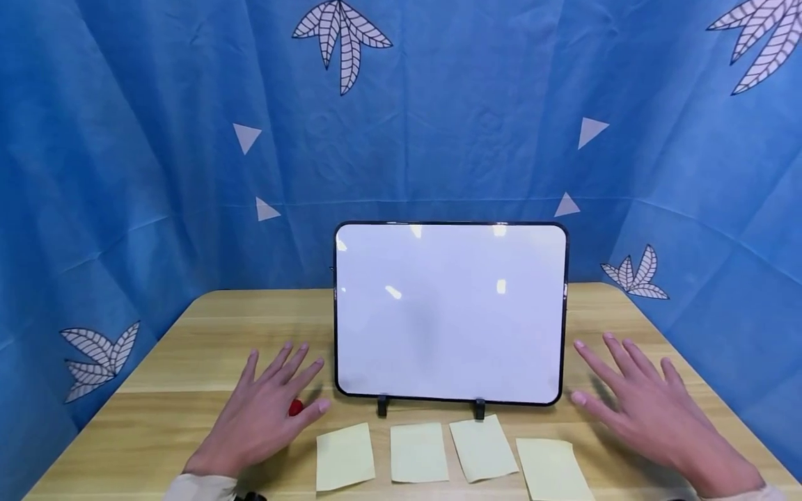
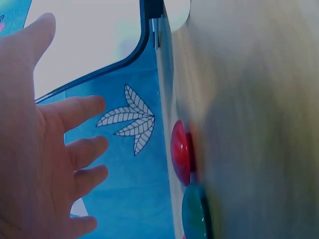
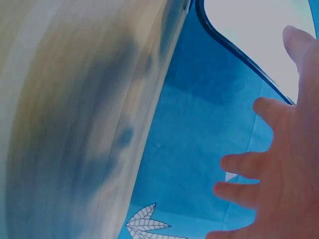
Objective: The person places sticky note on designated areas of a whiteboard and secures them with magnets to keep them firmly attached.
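Note:
My left hand [image 1: 266, 414] hovers palm down over the left of the table, fingers straight and spread, holding nothing. Beneath it, partly hidden in the head view, is a small round red magnet-like piece [image 1: 296, 407]. The left wrist view shows this domed red piece [image 2: 180, 152] on the table beside a green one [image 2: 195, 211]. On the right, my right hand [image 1: 654, 410] is also held above the table with spread fingers and nothing in it. Between the hands stands a black-framed whiteboard [image 1: 451, 313], its surface blank apart from reflections. Several pale yellow sticky notes [image 1: 418, 452] lie in front of it.
Two small black feet [image 1: 382, 406] support the whiteboard on the wooden table [image 1: 269, 313]. A blue curtain [image 1: 438, 153] with white leaf and triangle prints surrounds the table at the back and both sides.

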`<action>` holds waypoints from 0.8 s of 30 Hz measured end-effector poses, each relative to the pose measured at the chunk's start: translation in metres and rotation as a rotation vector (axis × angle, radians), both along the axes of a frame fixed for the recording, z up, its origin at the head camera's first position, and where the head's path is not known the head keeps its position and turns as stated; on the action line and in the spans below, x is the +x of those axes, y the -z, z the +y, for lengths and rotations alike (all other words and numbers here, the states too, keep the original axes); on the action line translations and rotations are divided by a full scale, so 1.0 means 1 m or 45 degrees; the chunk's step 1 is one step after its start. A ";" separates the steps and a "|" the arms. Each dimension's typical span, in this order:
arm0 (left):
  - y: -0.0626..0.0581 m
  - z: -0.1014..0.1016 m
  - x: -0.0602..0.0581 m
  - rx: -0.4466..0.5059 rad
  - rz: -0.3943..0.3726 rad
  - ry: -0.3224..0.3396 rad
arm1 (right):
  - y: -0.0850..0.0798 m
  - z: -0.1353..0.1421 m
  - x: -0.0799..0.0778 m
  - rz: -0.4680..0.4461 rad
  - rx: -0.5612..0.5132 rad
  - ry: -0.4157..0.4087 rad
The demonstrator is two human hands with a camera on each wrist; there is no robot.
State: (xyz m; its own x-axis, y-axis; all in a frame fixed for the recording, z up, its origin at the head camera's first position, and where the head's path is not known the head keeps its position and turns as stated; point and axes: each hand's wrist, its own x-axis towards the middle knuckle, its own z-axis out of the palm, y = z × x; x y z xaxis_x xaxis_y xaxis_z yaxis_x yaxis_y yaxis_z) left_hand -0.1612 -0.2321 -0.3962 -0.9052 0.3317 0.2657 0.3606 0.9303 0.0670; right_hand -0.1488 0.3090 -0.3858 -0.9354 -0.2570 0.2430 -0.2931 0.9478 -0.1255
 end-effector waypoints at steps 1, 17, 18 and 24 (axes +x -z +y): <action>0.000 0.000 0.001 0.005 -0.002 0.005 | -0.001 -0.001 0.000 0.017 0.002 -0.008; 0.000 0.015 0.004 0.042 -0.023 0.064 | -0.004 -0.013 0.006 0.163 -0.113 -0.021; 0.000 0.016 0.004 0.039 -0.027 0.061 | -0.004 -0.014 0.006 0.164 -0.125 -0.020; -0.001 0.017 0.005 0.033 -0.019 0.061 | -0.003 -0.020 0.006 0.241 -0.160 -0.060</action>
